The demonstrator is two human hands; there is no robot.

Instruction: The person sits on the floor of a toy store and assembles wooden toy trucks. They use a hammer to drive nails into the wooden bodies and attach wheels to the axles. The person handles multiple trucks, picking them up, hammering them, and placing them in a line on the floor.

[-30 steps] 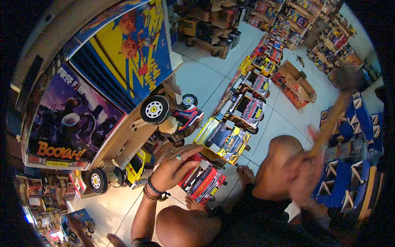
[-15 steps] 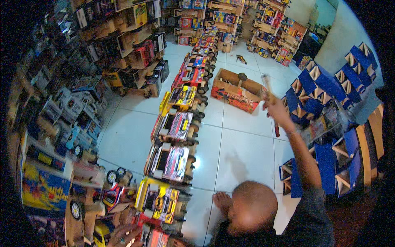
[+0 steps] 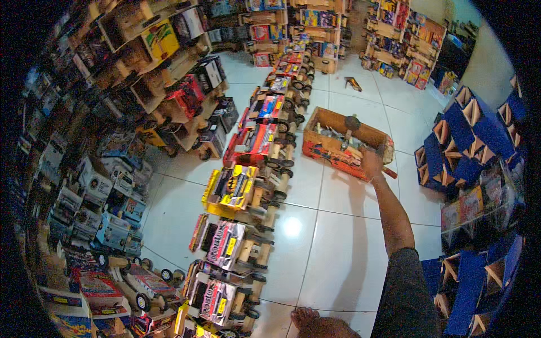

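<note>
From the lower right my right arm reaches forward, and my right hand (image 3: 372, 164) is at the near right edge of an orange-red box (image 3: 332, 155). Its fingers are closed around a slim tool; the red handle end (image 3: 390, 173) sticks out to the right. The tool's other end is hidden by the hand and the box. Inside the box lie small mixed items and a dark round disc (image 3: 352, 122). A long row of toy trucks (image 3: 230, 187) with wooden wheels and bright printed panels stands left of the box. My left hand is out of view.
Blue boxy pieces with wooden triangular parts (image 3: 472, 138) are stacked on the right. More toy vehicles (image 3: 110, 296) crowd the left side, and tall stacks of them (image 3: 321, 34) stand behind. A yellow-and-black tool (image 3: 353, 84) lies on the tiled floor. My foot (image 3: 305, 316) rests at the front.
My right hand has come down with the tool to the box's near right edge. A hand low at left has gone out of view. The whole view has shifted.
</note>
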